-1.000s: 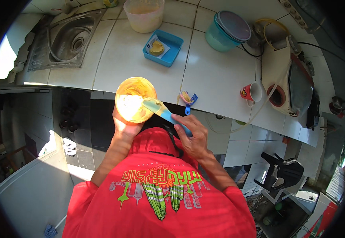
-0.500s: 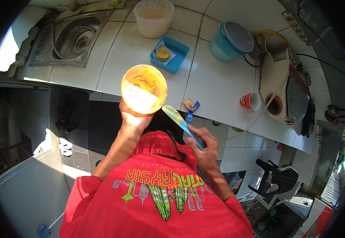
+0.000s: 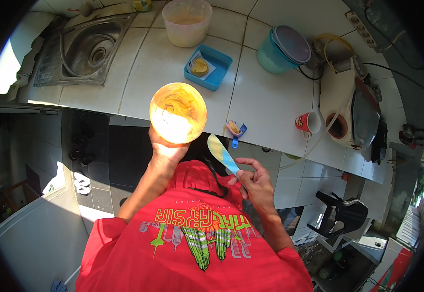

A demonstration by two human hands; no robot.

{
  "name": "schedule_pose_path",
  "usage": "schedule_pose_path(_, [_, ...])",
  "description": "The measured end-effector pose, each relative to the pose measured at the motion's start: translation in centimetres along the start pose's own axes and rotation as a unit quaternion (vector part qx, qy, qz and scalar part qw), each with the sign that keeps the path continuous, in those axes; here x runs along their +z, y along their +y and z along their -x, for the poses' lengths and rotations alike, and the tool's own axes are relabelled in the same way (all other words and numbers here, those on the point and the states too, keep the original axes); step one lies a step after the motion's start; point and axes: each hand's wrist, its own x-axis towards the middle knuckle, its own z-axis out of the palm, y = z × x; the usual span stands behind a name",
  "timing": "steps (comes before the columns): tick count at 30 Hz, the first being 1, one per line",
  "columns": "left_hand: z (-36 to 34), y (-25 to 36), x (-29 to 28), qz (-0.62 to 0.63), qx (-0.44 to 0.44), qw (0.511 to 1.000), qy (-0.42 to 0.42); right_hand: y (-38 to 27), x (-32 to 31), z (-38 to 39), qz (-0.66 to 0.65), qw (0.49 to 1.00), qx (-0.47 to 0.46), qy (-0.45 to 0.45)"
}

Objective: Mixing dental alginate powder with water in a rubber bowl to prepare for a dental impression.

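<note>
My left hand (image 3: 169, 151) grips a round mixing bowl (image 3: 155, 113) from below and tilts its opening up. Yellow paste (image 3: 179, 104) coats the inside, and strong sunlight whitens its lower half. In my right hand (image 3: 259, 187) is a blue spatula (image 3: 229, 162) with a broad blade smeared pale yellow. My index finger is lifted off the handle. The blade is just right of the bowl and apart from it. At the counter's front edge lies a small blue impression tray (image 3: 236, 139) with pale material in it. A blue rectangular container (image 3: 220, 80) behind holds paper and a yellow lump (image 3: 199, 67).
A translucent tub (image 3: 186, 29) and a lidded teal bucket (image 3: 274, 57) stand farther back. The metal sink (image 3: 83, 51) is at the left. Toward the right are a red and white mug (image 3: 308, 123), a cream-coloured machine (image 3: 336, 104) and a hose. A black chair (image 3: 341, 214) stands lower right.
The spatula blade has moved down and right, away from the bowl's rim. My right index finger has lifted from the handle. The bowl has barely shifted.
</note>
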Motion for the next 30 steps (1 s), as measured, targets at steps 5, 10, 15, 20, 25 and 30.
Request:
schedule_pose_path(5, [0.0, 0.9, -0.2, -0.013, 0.008, 0.999, -0.029, -3.5, -0.4, 0.1, 0.321, 0.913, -0.241, 0.072])
schedule_pose_path(10, [0.5, 1.4, 0.6, -0.089, 0.043, 0.993, -0.061, -6.9, 0.6, -2.6, 0.59, 0.715, -0.369, 0.068])
schedule_pose_path(15, [1.0, 0.6, 2.0, -0.103, 0.132, 0.984, -0.056, -5.8, 1.8, -4.4, 0.536, 0.803, -0.261, 0.017])
schedule_pose_path(20, [1.3, 0.1, 1.4, -0.156, 0.228, 0.958, -0.075, -4.6, 3.6, -4.4, 0.115, 0.98, 0.104, -0.122])
schedule_pose_path(25, [0.6, 1.1, 0.7, -0.125, 0.133, 0.983, -0.031, -6.4, 4.3, -3.1, 0.085, 0.991, 0.007, -0.1])
schedule_pose_path(30, [0.2, 0.8, 0.9, -0.042, 0.029, 0.998, -0.024, -6.6, 5.2, -3.0, 0.453, 0.783, -0.422, 0.065])
